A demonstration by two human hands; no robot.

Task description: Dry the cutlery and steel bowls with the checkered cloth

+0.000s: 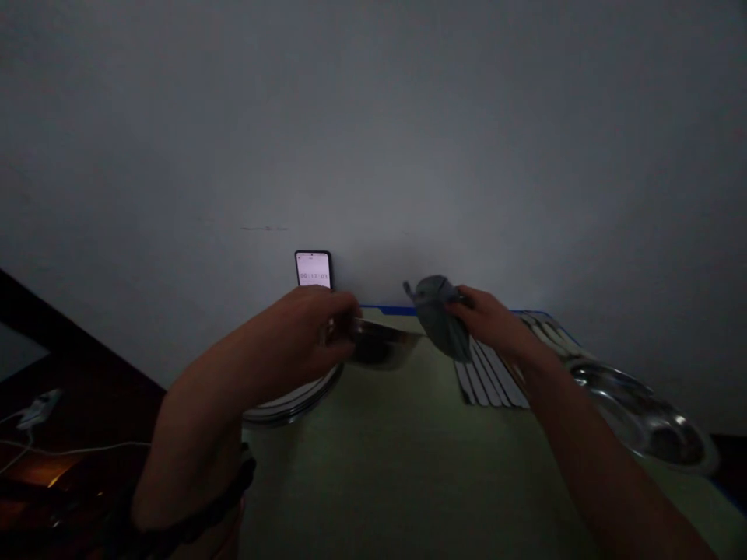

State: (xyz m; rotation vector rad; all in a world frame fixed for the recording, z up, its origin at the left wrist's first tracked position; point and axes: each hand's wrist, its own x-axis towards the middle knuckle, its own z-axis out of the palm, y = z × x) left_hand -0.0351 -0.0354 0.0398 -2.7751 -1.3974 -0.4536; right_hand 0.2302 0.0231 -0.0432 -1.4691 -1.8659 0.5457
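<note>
My left hand (327, 330) is closed on a small metal bowl (382, 346), held tilted above the table and smeared by motion. In my right hand (482, 311) a grey cloth (440, 311) is bunched, its lower end hanging beside the bowl's right edge. Whether the cloth touches the bowl I cannot tell. Partly hidden beneath my left forearm lies a stack of round metal plates (292, 411). Under my right hand and wrist spreads a striped cloth (490, 381).
A phone (313, 268) showing a timer leans on the wall (373, 140) at the table's back. Shiny metal dishes (647, 424) sit at the right edge of the green table (397, 467). White cables and a plug (40, 408) are at far left.
</note>
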